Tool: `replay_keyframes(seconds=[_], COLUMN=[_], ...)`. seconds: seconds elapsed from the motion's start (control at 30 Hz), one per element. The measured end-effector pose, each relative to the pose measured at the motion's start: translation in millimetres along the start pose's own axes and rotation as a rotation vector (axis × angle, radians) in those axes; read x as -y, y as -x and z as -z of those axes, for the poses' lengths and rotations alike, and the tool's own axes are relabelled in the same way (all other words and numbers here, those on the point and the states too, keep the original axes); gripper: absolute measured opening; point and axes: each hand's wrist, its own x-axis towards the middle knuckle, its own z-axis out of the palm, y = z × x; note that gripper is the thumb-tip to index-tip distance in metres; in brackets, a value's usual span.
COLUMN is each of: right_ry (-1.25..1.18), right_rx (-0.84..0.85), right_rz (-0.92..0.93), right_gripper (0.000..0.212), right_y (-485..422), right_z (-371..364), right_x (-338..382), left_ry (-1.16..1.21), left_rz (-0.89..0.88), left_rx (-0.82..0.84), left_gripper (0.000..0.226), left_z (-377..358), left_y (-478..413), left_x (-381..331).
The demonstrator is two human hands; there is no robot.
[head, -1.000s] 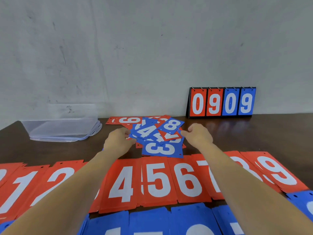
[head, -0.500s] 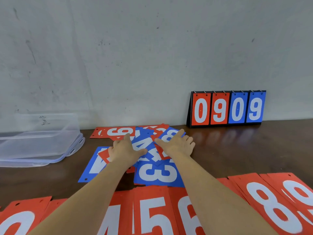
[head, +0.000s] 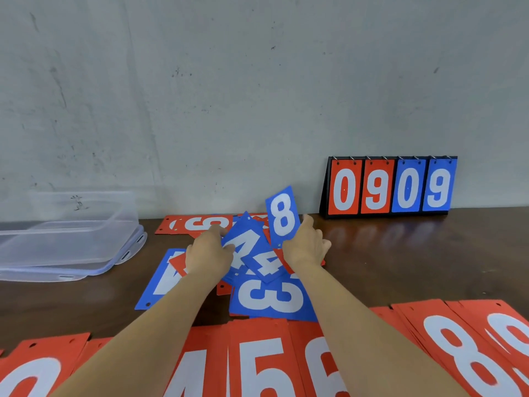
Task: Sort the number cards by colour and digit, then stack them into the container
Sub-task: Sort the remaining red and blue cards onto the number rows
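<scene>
**Two hands at the mixed card pile**

Right hand [head: 307, 247] pinches blue 8 [head: 283, 214] upright above the pile. Left hand [head: 207, 253] grips the edge of a tilted blue 4 [head: 243, 242]. Blue 3 [head: 272, 298] lies at the pile's near side. Red cards [head: 257, 362] line the foreground. Container [head: 65, 247] at left, scoreboard [head: 390, 186] at right against the wall.

A plain, bare indoor work space: a dark brown wooden table [head: 429, 253] set against a scuffed grey wall [head: 257, 81], a black-framed red-and-blue flip scoreboard [head: 389, 186] at far right.
</scene>
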Motion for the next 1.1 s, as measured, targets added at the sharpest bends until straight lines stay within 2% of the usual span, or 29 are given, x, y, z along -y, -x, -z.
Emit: replay_keyframes(seconds=[0.13,0.27,0.37,0.43,0.57,0.67,0.77,0.87,0.93,1.1], right_ry=[-0.226,-0.451,-0.561,-0.622,-0.704,-0.726,-0.745,-0.736,-0.730,-0.747], right_rx=[0.039,0.062,0.053,0.058,0.064,0.095,0.096,0.129,0.176,0.228], right_rz=[0.008,0.010,0.036,0.072,0.137,0.167,0.176,0.172,0.160,0.174], right_gripper=[0.035,0.022,0.013,0.014,0.029,0.024,0.023,0.009,0.017,0.018], right_y=[3.1,12.9,25.2,36.2,60.4,78.2,92.1,101.3,109.3,130.4], right_z=[14.7,37.9,59.0,74.6,104.3,124.6,137.0,146.8,149.6,149.6], right_x=[-3.5,-1.5,-0.6,0.9,1.0,-0.6,-6.6,-9.1,-9.8,-7.8], left_ry=[0.206,0.421,0.546,0.590,0.649,0.639,0.665,0.708,0.741,0.715], left_rz=[0.054,0.087,0.116,0.114,0.105,0.067,0.066,0.093,0.119,0.160], left_rx=[-0.065,-0.172,-0.191,-0.194,-0.175,-0.186,-0.188,-0.183,-0.176,-0.162], left_gripper=[0.032,0.013,0.013,0.017,0.014,0.011,0.018,0.013,0.013,0.021], left_z=[16.3,38.7,56.6,67.6,87.3,100.6,110.6,118.9,124.4,132.7], left_y=[4.1,14.4,27.3,36.2,63.9,89.7,114.9,131.7,140.8,161.6], left_x=[6.7,7.8,6.4,5.9,2.2,2.6,7.3,9.5,13.8,26.1])
